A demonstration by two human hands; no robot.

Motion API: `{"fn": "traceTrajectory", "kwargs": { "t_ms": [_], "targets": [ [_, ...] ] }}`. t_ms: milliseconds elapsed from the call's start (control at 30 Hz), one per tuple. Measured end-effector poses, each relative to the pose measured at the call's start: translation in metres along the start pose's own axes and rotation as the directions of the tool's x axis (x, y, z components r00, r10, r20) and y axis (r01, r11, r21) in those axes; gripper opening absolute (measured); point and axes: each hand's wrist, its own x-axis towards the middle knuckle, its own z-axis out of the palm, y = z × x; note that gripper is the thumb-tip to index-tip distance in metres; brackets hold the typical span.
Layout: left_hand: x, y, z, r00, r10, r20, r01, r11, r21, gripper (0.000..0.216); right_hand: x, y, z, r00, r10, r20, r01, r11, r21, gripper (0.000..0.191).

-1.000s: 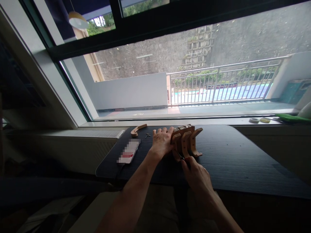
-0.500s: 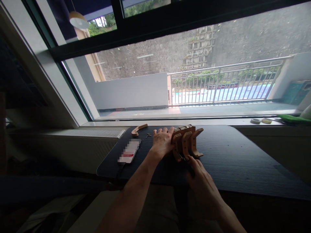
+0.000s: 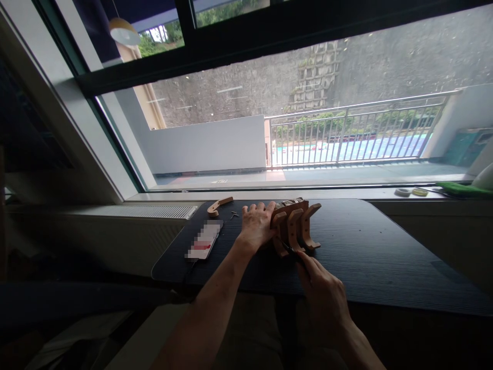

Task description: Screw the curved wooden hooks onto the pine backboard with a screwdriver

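A wooden rack [image 3: 295, 206] with three curved wooden hooks [image 3: 295, 228] stands on the dark table. My left hand [image 3: 257, 223] is closed on the rack's left end, its fingers over the far side and the thumb near the leftmost hook. In my right hand [image 3: 321, 285] is a slim dark screwdriver [image 3: 293, 250], its handle mostly covered by the fingers. The tool's shaft points up and left, its tip at the lower part of the leftmost hook. Whether the tip sits in a screw is too dark to tell.
A loose curved wooden hook [image 3: 219, 205] lies at the table's far left, beside several small screws [image 3: 234, 214]. Closer in lies a phone [image 3: 205, 240] with a cable. Tape rolls [image 3: 402, 192] and a green cloth [image 3: 458, 189] rest on the window sill.
My right hand has turned and risen slightly, and the screwdriver's shaft now shows, angled toward the leftmost hook. My left hand and the rack stay nearly where they were.
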Motion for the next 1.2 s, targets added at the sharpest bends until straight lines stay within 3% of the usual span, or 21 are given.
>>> {"fn": "traceTrajectory", "kwargs": {
  "t_ms": [200,433,633,800,967,1067,1200],
  "targets": [
    [-0.001,0.001,-0.001,1.000,-0.003,0.005,0.004,1.000,-0.009,0.068,0.003,-0.004,-0.001,0.983,0.153,0.102,-0.160,0.985,0.064,0.035],
    [-0.001,0.002,-0.002,1.000,-0.006,0.013,0.006,1.000,0.000,0.069,0.005,-0.011,-0.003,0.992,0.036,0.117,-0.017,0.987,-0.158,0.034],
    [-0.001,0.001,0.000,1.000,0.002,-0.009,-0.002,1.000,0.000,0.069,0.007,-0.008,0.003,0.996,-0.052,0.072,0.062,0.988,-0.144,0.028],
    [0.000,0.001,-0.001,1.000,0.001,-0.002,-0.001,1.000,-0.008,0.066,0.008,-0.012,0.002,0.972,0.126,0.200,-0.111,0.990,-0.085,0.031],
    [-0.001,0.002,-0.002,1.000,-0.003,0.008,0.003,1.000,0.017,0.068,0.015,-0.013,-0.005,0.910,0.228,0.345,-0.292,0.945,0.145,0.033],
    [-0.001,0.002,-0.003,1.000,-0.009,0.011,0.009,1.000,0.013,0.067,0.017,-0.012,-0.008,0.900,0.249,0.358,-0.287,0.956,0.057,0.036],
    [-0.001,0.001,-0.002,1.000,0.002,-0.004,-0.002,1.000,0.003,0.065,0.014,-0.014,-0.010,0.922,0.203,0.328,-0.184,0.979,-0.089,0.034]
  ]
}}
